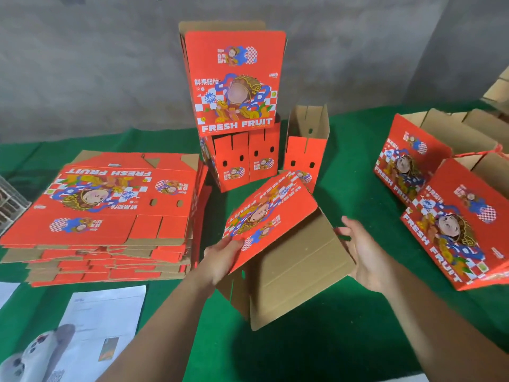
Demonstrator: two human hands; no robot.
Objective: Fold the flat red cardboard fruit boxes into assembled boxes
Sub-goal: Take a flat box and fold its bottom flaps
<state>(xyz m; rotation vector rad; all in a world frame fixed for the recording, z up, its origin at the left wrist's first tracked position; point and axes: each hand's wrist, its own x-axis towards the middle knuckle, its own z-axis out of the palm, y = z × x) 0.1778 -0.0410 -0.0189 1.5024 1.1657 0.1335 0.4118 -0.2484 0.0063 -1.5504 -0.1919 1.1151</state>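
Observation:
A partly opened red fruit box tilts above the green table in the middle of the head view, its brown inside facing me. My left hand grips its near left edge by the printed red panel. My right hand holds the brown panel's right edge, fingers spread along it. A stack of flat red boxes lies at the left.
Assembled red boxes stand stacked at the back centre, one half-folded box beside them, and two open boxes at the right. White papers lie on the green tablecloth at the near left. A grey wall rises behind.

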